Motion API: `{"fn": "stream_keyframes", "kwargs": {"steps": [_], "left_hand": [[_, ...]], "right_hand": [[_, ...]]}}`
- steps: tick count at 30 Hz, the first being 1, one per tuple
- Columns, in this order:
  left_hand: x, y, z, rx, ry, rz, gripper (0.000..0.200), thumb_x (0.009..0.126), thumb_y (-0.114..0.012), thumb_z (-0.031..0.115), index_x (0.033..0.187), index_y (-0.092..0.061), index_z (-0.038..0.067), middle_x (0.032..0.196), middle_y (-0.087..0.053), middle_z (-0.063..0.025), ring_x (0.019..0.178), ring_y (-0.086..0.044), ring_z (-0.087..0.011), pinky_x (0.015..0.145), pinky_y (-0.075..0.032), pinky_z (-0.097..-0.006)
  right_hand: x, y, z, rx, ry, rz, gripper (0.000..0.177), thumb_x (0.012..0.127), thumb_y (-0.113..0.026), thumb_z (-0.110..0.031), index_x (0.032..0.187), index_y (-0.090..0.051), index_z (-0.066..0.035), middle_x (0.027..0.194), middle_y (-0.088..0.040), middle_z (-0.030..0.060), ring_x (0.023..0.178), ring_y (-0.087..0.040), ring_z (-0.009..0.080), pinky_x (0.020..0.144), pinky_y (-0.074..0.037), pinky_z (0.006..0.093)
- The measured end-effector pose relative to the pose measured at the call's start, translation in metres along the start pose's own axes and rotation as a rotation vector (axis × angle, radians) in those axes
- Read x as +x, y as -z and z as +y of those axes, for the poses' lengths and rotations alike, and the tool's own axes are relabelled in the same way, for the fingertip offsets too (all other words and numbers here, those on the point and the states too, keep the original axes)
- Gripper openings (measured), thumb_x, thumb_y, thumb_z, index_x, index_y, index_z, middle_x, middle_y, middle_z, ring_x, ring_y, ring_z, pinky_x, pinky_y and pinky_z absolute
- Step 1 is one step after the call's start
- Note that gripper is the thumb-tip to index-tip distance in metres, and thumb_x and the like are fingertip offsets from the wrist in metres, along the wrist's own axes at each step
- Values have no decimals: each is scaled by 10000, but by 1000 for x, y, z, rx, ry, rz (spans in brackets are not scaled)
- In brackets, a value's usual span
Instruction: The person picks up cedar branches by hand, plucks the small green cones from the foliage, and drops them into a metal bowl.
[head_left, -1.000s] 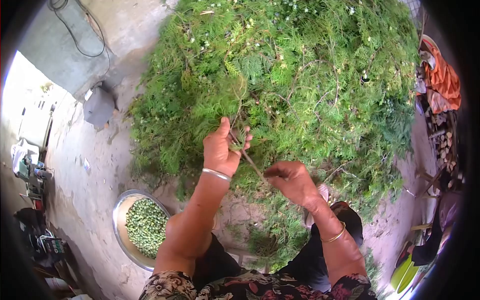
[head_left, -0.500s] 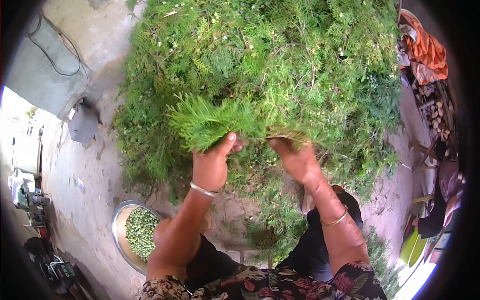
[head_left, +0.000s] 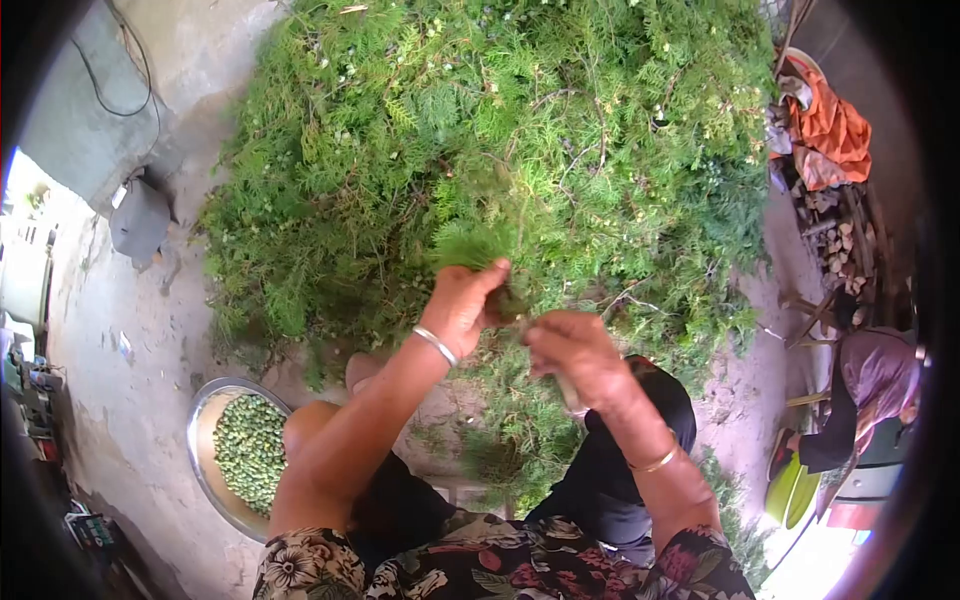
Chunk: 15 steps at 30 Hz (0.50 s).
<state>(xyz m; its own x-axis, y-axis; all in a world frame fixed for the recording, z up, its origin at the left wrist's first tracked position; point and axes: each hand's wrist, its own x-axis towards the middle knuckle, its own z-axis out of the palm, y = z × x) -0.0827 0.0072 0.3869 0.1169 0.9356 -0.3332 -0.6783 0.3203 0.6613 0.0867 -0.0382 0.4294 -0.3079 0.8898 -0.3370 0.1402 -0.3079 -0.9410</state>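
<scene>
gripping a leafy sprig between fingers mid-frame, the left hand now points it upward, not leftward, unreleased; the right hand curls closed, contents unclear.

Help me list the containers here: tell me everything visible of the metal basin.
The basin is round and wide-mouthed, with a shiny silvery rim and smooth, metal-looking walls, tan-toned inside. It sits upright on the grey floor, left of the person, holding a heap of small, green, roundish pieces. Its right edge is partly hidden behind the person; contact there is unclear.
</scene>
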Motion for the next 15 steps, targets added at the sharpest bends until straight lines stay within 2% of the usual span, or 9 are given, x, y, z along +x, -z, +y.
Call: {"fn": "stream_keyframes", "kwargs": {"steps": [2,3,5,7,9,10,11,13,15], "left_hand": [[-10,-3,-1,304,293,-59,276,831,-671,157,978,-555,-46,865,-645,-163,729,-653,-259,628,-547,-358],[-16,-5,-1,362,349,-82,303,817,-693,188,969,-571,-44,787,-652,-150,655,-655,-238,582,-544,-331],[-21,1,-8,432,344,-123,293,823,-686,186,963,-577,-46,784,-654,-152,654,-657,-226,574,-543,-323],[-25,7,-11,520,332,-167,253,842,-660,169,947,-587,-49,768,-653,-146,642,-660,-201,535,-538,-291],[-26,13,-10,516,327,-161,228,847,-649,152,940,-589,-47,756,-651,-139,635,-660,-201,525,-537,-286],[-27,16,-9,519,324,-157,203,852,-638,136,933,-591,-45,745,-649,-132,628,-659,-202,515,-535,-282],[-28,18,-6,521,326,-114,167,858,-622,109,915,-590,-44,731,-644,-127,618,-657,-200,496,-529,-272],[-29,20,1,500,325,-85,158,858,-621,106,907,-590,-42,733,-644,-129,613,-656,-198,493,-527,-272],[-27,21,4,482,325,-49,146,858,-621,109,884,-591,-31,736,-646,-129,616,-656,-198,505,-528,-279]], "right_hand": [[-25,26,-21,296,-61,83,161,822,-580,-140,740,-584,-1,586,-504,31,545,-515,126,501,-444,284],[-44,35,-39,265,-62,282,182,828,-572,-135,690,-545,-20,584,-470,19,506,-459,115,495,-444,288],[-80,88,-25,530,10,458,223,837,-580,-142,649,-476,-81,552,-369,-15,479,-380,106,507,-436,311],[-138,159,4,722,19,795,156,849,-580,-146,733,-490,-96,597,-395,-20,504,-395,105,512,-428,311],[-232,259,70,679,173,1069,82,828,-610,-130,837,-558,-67,656,-464,-4,531,-430,128,539,-425,295],[-299,316,125,292,265,1198,144,806,-623,-139,912,-589,-49,749,-539,35,585,-494,144,534,-435,269],[-333,313,119,644,404,1415,362,837,-595,-301,1070,-576,-24,858,-561,46,755,-543,161,651,-474,316],[-404,328,143,803,322,1592,335,807,-606,-279,1036,-555,-39,854,-533,65,749,-529,196,635,-461,348],[-444,316,162,964,135,1630,314,776,-616,-257,1001,-534,-55,849,-505,84,744,-515,230,619,-449,381]]}}
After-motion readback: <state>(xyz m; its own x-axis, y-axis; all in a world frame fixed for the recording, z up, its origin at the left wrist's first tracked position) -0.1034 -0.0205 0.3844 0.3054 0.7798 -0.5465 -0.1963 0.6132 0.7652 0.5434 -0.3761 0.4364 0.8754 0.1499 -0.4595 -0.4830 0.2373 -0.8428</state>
